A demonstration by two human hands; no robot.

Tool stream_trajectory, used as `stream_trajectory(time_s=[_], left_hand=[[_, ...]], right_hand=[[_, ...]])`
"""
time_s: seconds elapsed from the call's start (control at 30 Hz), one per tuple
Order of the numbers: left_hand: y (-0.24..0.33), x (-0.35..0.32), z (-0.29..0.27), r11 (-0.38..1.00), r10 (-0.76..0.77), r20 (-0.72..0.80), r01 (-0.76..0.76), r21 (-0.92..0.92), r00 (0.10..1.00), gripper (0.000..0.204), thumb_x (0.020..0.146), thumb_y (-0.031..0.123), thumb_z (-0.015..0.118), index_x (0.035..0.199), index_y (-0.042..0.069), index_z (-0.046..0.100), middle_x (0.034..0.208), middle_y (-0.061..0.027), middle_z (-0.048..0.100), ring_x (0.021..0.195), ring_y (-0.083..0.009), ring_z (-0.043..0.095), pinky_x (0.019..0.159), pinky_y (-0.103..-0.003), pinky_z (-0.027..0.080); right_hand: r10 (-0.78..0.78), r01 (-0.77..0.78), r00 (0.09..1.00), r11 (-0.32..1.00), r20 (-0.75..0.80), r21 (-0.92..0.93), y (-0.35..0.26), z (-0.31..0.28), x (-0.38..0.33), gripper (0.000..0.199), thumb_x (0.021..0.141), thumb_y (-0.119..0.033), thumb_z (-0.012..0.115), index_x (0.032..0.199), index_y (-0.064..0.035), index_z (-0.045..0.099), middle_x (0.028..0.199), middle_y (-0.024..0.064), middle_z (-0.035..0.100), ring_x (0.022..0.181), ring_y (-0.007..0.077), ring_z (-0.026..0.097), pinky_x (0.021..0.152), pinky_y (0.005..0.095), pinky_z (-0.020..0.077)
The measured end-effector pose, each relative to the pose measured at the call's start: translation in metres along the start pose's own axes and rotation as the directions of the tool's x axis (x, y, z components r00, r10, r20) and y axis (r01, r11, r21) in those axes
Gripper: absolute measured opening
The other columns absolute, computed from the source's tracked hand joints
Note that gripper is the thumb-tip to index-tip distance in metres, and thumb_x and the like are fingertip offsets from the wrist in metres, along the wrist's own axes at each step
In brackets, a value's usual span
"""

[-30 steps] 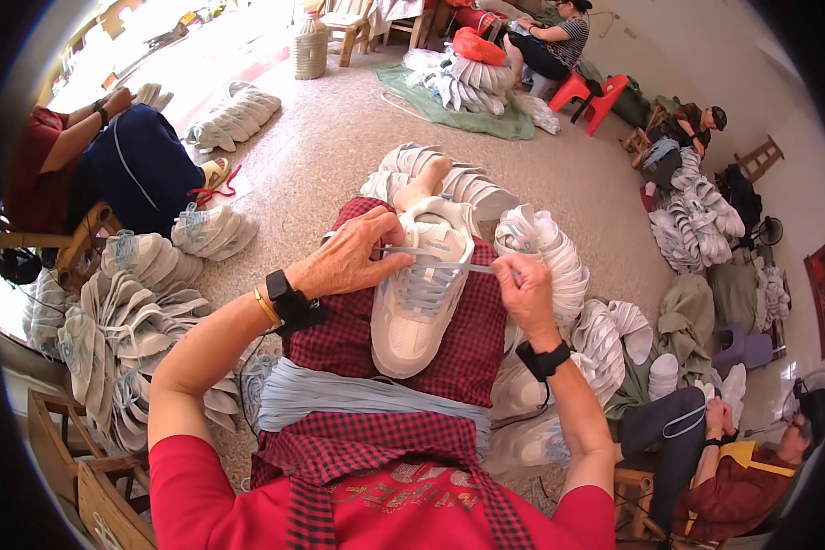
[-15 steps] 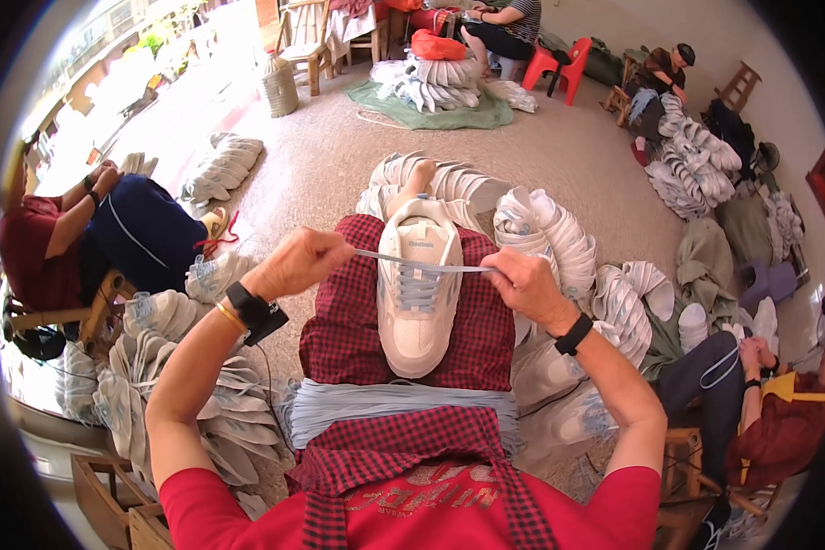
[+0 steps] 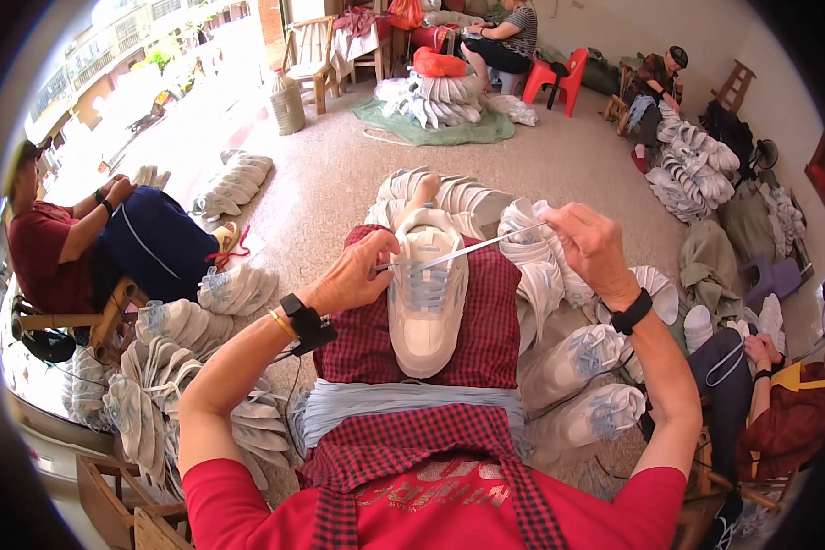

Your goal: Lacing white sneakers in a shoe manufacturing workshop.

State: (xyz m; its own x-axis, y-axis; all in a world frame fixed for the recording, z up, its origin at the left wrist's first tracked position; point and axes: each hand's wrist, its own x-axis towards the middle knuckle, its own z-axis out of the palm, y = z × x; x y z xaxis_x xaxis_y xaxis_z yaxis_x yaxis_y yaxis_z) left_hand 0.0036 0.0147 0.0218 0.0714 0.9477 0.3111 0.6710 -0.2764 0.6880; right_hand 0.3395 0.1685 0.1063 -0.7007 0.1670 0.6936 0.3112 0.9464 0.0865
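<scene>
A white sneaker [image 3: 423, 335] with light blue laces threaded through its lower eyelets rests on my lap, toe toward me, over a red-and-black checked apron [image 3: 488, 321]. A pale shoelace [image 3: 467, 249] stretches across the shoe's tongue between my hands. My left hand [image 3: 357, 270] pinches it close beside the shoe's left edge. My right hand [image 3: 588, 246] grips the other end, raised up and out to the right. Across my lap, nearer my body, lies a thick bundle of light blue laces [image 3: 412, 403].
Stacked shoes [image 3: 160, 376] crowd the floor on my left, and more white sneakers [image 3: 573, 367] stand on my right. A row of shoes [image 3: 454, 194] lies beyond my knees. Co-workers sit left [image 3: 50, 238], right [image 3: 788, 422] and farther back, near a red chair [image 3: 557, 82].
My right hand has moved up and outward with the lace end. My left hand has come in beside the shoe, so the lace now slants up to the right instead of lying nearly level.
</scene>
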Motion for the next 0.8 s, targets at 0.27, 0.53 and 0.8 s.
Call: stream_trajectory(time_s=[0.27,0.53,0.8], left_hand=[[-0.053,-0.027,-0.058,0.685,0.312,0.106,-0.3,0.664,0.944,0.028,0.085,-0.001,0.057,0.111,0.01,0.061,0.09,-0.0102,0.058,0.074,-0.0306,0.063,0.064,-0.042,0.052],[-0.045,-0.126,-0.208,0.559,0.141,-0.281,0.158,0.814,0.949,0.019,0.089,-0.007,0.052,0.104,0.002,0.057,0.095,-0.0184,0.061,0.091,-0.0399,0.065,0.076,-0.044,0.054],[0.003,-0.153,-0.245,0.368,0.316,-0.363,0.239,0.899,0.877,0.017,0.098,0.001,0.054,0.113,0.004,0.061,0.099,-0.0153,0.058,0.093,-0.037,0.062,0.079,-0.042,0.05]], right_hand=[[0.099,-0.098,0.982,0.995,0.16,-0.014,0.036,0.0,-0.057,0.02,0.082,-0.003,0.067,0.1,-0.0097,0.068,0.086,0.0113,0.069,0.076,0.0325,0.068,0.065,0.0407,0.0551],[0.348,-0.325,0.929,0.93,0.129,-0.169,0.092,-0.07,-0.108,0.012,0.091,-0.007,0.062,0.102,-0.0033,0.066,0.091,0.0154,0.069,0.079,0.0355,0.068,0.067,0.041,0.0529],[0.293,-0.289,0.954,0.834,-0.067,-0.47,0.093,-0.131,-0.109,0.01,0.091,-0.002,0.061,0.099,-0.0046,0.066,0.08,0.0139,0.061,0.075,0.0355,0.062,0.069,0.0423,0.0507]])
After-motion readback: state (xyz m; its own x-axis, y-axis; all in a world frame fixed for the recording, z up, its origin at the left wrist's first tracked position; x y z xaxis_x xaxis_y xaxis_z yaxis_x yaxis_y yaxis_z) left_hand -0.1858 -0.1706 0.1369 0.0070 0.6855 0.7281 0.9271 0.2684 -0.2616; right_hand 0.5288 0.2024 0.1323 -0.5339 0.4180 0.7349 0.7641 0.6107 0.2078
